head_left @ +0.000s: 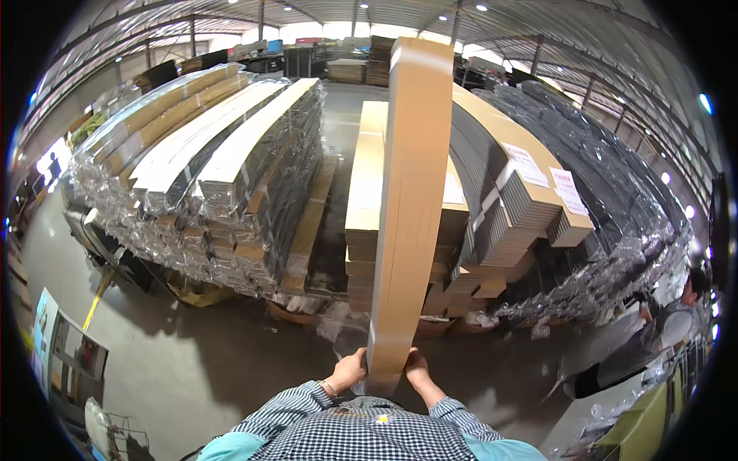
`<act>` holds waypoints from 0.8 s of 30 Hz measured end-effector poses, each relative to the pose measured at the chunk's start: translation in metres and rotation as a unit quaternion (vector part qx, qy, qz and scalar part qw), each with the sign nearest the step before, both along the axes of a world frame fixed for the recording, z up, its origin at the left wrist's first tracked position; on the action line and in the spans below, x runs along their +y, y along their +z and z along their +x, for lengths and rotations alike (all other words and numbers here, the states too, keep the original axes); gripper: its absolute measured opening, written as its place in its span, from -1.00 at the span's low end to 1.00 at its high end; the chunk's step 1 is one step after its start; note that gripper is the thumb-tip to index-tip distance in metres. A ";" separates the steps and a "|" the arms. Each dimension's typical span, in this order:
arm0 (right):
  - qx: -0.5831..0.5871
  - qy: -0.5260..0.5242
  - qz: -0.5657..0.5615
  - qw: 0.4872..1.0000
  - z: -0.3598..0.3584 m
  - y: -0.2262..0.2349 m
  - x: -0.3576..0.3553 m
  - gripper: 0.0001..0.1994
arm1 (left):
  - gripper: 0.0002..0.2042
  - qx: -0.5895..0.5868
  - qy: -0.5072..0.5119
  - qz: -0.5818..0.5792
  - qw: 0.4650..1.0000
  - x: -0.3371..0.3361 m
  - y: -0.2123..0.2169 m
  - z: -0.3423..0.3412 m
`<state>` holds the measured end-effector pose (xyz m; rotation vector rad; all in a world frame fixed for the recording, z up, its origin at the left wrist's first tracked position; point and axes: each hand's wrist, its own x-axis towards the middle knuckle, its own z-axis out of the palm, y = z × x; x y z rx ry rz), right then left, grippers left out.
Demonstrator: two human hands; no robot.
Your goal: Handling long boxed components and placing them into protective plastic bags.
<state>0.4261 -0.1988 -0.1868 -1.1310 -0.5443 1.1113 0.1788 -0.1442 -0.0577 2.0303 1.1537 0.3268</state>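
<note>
A long, narrow bundle of brown cardboard (413,192) rises in front of me, its far end reaching high above the stacks. A pale band wraps it near each end. My left hand (350,371) grips its lower left edge, and my right hand (417,367) holds the opposite edge at about the same height. The fingers of both hands are partly hidden behind the cardboard. Just beyond it lies a stack of flat cardboard strips (366,165), partly covered by the bundle. Beside that, banded strips (523,211) bear white paper labels.
Film-wrapped cardboard stacks (231,184) fill the left, with a narrow gap before the right-hand stacks. Dark wrapped bundles (569,146) lie farther right. Another person (653,338) is at the right edge. A wire rack (127,438) stands at lower left.
</note>
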 end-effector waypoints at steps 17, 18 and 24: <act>-0.321 -0.013 0.109 0.941 -0.110 0.280 -0.004 -0.80 | -0.76 -0.091 0.041 0.353 0.930 -0.004 0.104 -0.085; -0.356 -0.023 0.182 0.916 -0.123 0.311 -0.003 -0.83 | -0.78 -0.286 0.145 0.052 0.946 -0.011 0.147 -0.092; -0.351 -0.037 0.226 0.908 -0.158 0.276 0.004 -0.91 | -0.60 -0.309 0.144 0.183 0.922 0.006 0.095 -0.123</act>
